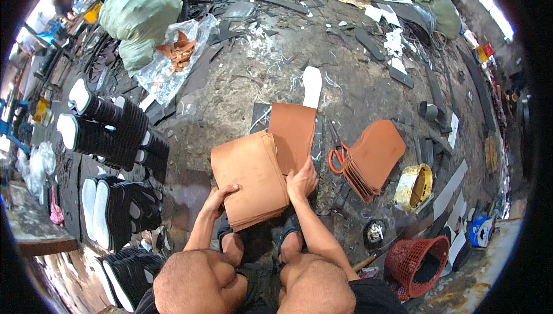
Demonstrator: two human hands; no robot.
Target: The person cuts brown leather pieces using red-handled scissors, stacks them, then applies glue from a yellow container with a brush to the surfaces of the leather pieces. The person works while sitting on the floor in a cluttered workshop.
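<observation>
1. Gripping a tan sheet stack (pixel 250 179) above the floor (pixel 247 72), the left hand (pixel 220 198) curled on its near edge.
2. Right hand (pixel 302 180) lay spread against its right side, touching a loose sheet (pixel 294 132).
3. Orange scissors (pixel 336 154) lay beside a second stack (pixel 374 155).

The left hand (pixel 219 198) hides its fingertips under the tan leather stack (pixel 249 177) (grip unclear).

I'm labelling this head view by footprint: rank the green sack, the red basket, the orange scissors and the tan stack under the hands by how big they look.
1. Green sack and tan stack: alike, and the stack lies nearer the camera.
2. Red basket.
3. Orange scissors.
</observation>
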